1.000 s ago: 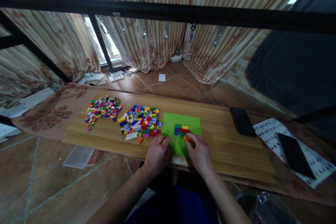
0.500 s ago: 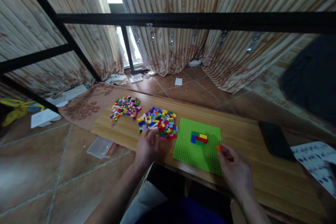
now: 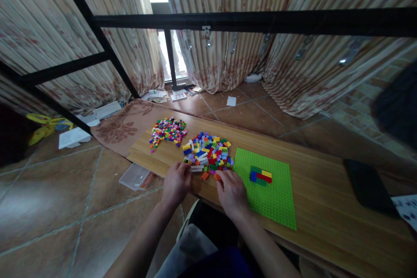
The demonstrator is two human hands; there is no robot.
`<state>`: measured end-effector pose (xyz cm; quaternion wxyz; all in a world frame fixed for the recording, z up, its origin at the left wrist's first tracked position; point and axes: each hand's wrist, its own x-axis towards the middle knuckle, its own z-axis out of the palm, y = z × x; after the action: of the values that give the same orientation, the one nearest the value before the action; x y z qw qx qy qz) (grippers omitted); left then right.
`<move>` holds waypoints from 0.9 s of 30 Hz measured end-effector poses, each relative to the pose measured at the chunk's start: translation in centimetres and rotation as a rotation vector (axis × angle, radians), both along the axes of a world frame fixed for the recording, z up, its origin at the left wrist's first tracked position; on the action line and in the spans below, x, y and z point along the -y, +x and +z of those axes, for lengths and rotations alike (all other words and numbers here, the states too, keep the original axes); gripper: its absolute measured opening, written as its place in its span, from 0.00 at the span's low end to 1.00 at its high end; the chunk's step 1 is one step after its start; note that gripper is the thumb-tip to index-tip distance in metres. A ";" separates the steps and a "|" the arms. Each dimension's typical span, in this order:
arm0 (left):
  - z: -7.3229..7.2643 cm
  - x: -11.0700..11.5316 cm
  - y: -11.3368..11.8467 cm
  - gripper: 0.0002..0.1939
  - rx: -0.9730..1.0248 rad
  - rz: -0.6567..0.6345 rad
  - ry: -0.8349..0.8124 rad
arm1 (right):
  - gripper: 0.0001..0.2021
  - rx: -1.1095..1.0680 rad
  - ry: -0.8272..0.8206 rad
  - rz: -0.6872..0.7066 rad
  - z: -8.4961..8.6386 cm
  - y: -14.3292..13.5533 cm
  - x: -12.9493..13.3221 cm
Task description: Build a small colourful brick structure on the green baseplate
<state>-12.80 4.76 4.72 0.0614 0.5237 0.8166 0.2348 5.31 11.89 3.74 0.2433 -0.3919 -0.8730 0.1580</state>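
Note:
My left hand [image 3: 177, 182] is closed on the left end of a long white brick [image 3: 197, 168], just in front of the pile of mixed larger bricks [image 3: 208, 150]. My right hand [image 3: 232, 191] pinches an orange brick [image 3: 217, 177] at the pile's near right edge. Between the hands another orange brick [image 3: 205, 176] lies on the wooden table. Right of my right hand is the green baseplate [image 3: 273, 202], bearing a small joined block of blue, green, yellow and red bricks [image 3: 260, 175].
A heap of tiny bricks [image 3: 169, 132] lies at the table's left. A dark flat object [image 3: 368, 184] and a printed sheet [image 3: 407, 208] are at the right. A clear plastic box [image 3: 135, 177] sits on the floor, and a black metal rail [image 3: 244, 21] crosses above.
My right hand has moved left from the baseplate's right edge to the brick pile. My left hand now has a white brick, and a loose orange brick shows between the hands. The view has shifted.

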 end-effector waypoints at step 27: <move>2.1 -2.2 8.6 0.04 0.464 -0.500 0.040 | 0.12 -0.497 -0.437 -0.235 1.8 7.4 2.4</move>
<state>-4.15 6.96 6.84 0.2909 0.6413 0.6225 0.3415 12.70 9.53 5.52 0.3753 -0.4820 -0.6818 0.4025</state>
